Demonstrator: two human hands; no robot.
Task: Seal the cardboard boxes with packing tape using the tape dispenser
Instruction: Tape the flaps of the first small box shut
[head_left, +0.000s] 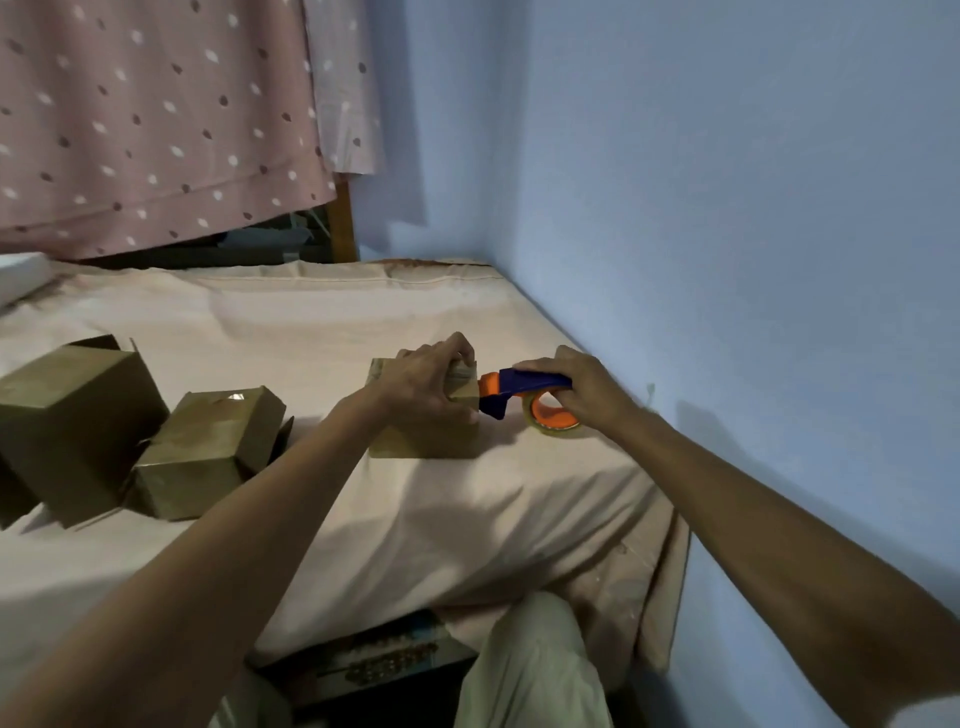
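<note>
The left hand (423, 387) gripped the small cardboard box (426, 441) on the bed (415, 519) while the right hand (584, 387) held the tape dispenser (524, 395) against its side, sealing apparently underway, two boxes (208, 452) waiting left of the hands

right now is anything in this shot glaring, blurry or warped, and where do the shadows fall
Head view: dim, bluish light; a small glare spot on the taped top of the middle box; soft shadows of the arms fall on the bed sheet toward the camera; wide-angle warping bends the wall and forearms near the edges; the left hand and right hand look slightly soft, not smeared.
</note>
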